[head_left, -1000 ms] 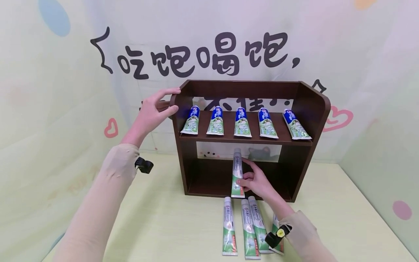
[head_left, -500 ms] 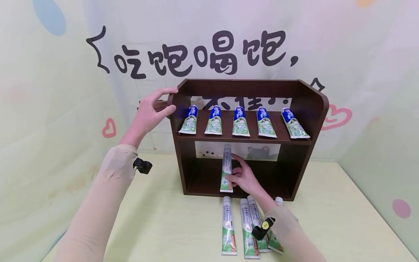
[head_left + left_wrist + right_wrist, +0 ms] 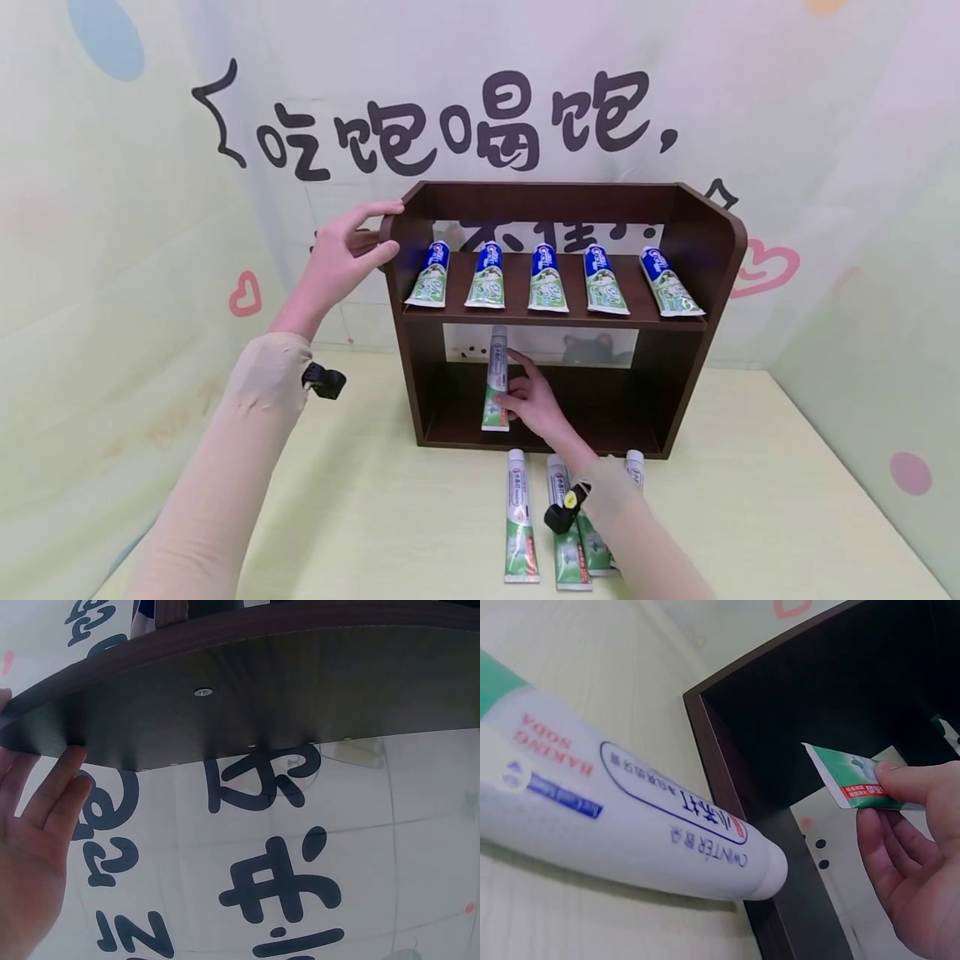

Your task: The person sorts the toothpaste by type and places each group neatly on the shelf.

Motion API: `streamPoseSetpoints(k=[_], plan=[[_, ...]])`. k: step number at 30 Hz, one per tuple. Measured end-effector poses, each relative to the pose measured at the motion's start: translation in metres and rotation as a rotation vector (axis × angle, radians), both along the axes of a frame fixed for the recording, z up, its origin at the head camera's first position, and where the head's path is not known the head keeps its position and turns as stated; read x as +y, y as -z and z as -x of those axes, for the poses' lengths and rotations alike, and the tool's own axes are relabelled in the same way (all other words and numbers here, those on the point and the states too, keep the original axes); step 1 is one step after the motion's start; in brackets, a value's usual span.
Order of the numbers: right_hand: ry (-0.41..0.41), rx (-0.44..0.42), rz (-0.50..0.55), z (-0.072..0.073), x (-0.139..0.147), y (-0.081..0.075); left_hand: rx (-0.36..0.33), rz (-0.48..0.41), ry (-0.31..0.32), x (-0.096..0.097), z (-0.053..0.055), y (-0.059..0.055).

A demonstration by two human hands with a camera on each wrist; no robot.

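Head view: the right hand point(image 3: 536, 405) is pinching a green-and-white plastic tube point(image 3: 497, 373) low down at the brown wooden shelf point(image 3: 576, 283)'s bottom opening, the loose left hand point(image 3: 333, 262) touching its side — a slack pinch could be tipping the tube.

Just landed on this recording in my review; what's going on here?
A person's right hand pinches a baking soda toothpaste tube at the lower tier of a dark brown rack, while the left hand touches the rack's left side panel. Five blue-and-green toothpaste tubes sit in a row on the upper tier. Four more baking soda tubes lie on the table in front.
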State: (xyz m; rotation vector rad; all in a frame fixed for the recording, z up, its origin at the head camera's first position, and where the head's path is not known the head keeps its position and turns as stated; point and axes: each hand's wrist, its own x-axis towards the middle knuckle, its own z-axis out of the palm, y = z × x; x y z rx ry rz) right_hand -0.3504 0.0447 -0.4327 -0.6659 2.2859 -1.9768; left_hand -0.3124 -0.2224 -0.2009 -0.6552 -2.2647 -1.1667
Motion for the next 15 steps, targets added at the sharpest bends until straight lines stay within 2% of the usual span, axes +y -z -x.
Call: streamPoseSetpoints(k=[11,15], plan=[[-0.005,-0.016,0.064,0.012,-0.024,0.01,0.014,0.008,0.005,0.0,-0.001,0.0],[-0.016,-0.011,0.08,0.021,-0.034,0.018,0.02,0.013,0.003,0.001,-0.002,-0.001]])
